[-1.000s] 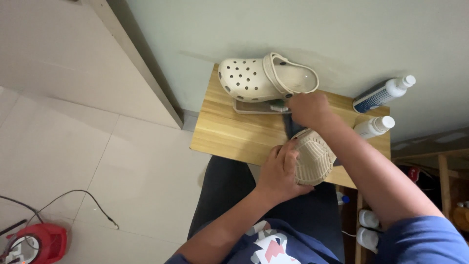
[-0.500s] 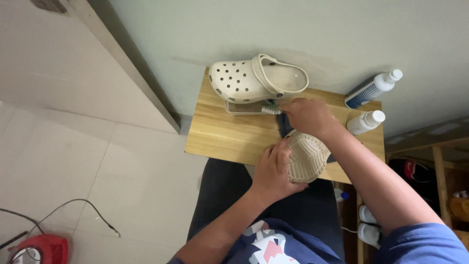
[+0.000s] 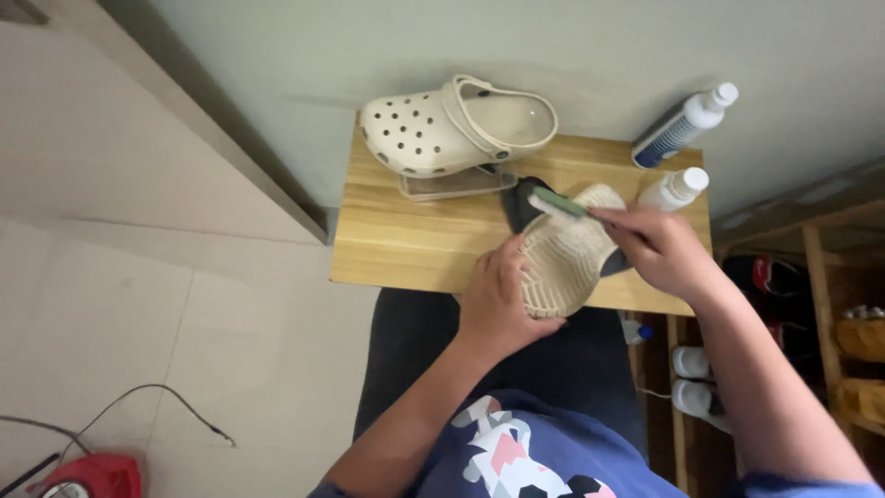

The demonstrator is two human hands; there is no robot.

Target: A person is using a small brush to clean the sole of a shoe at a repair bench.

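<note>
Left hand is gripping a beige clog, sole up, fingers wrapped round its heel end, holding it over the near edge of the wooden worktop. Right hand is closing on a green-topped brush, pressing it to the sole's far end. Second clog is sitting at the far edge. Two white bottles are crowding the right corner. Worktop's left half is lying open.
</note>
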